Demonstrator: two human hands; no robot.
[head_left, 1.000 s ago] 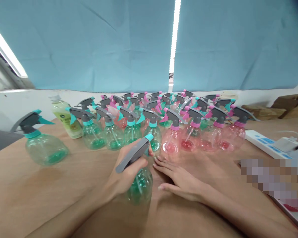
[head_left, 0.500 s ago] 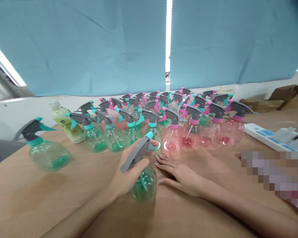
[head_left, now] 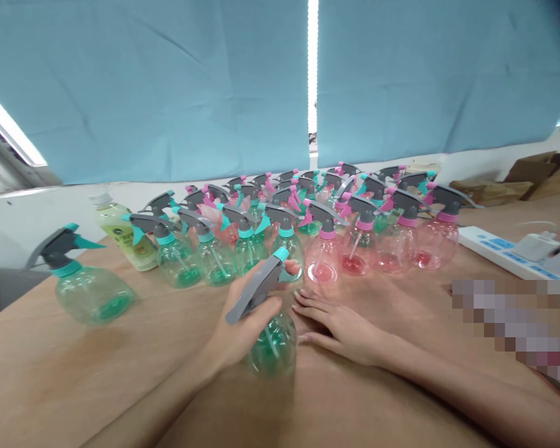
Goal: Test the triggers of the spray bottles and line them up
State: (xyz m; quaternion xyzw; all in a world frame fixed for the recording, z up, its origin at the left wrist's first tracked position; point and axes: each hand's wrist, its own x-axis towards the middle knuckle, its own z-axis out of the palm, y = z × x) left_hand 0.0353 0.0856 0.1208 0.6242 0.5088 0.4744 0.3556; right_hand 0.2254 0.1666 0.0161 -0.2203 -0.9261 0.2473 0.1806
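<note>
My left hand (head_left: 247,330) is wrapped round the neck of a green spray bottle (head_left: 274,351) with a grey and turquoise trigger head. The bottle is close in front of me, and the hand hides its collar. My right hand (head_left: 340,326) lies flat on the table (head_left: 354,404) just right of that bottle, fingers stretched out and holding nothing. Beyond both hands stand rows of spray bottles, among them a pink one (head_left: 323,261) and a clear green one (head_left: 217,258). Another green spray bottle (head_left: 93,292) stands apart at the left.
A pale green labelled bottle (head_left: 127,233) with a white cap stands at the back left. At the right lie a white power strip (head_left: 499,252) with plugs and a pixelated patch (head_left: 508,330). Cardboard (head_left: 536,177) sits at the far right. Blue curtains (head_left: 191,93) hang behind.
The view shifts very slightly. Both hands and the bottles keep practically the same places, with my left hand still round the green spray bottle.
</note>
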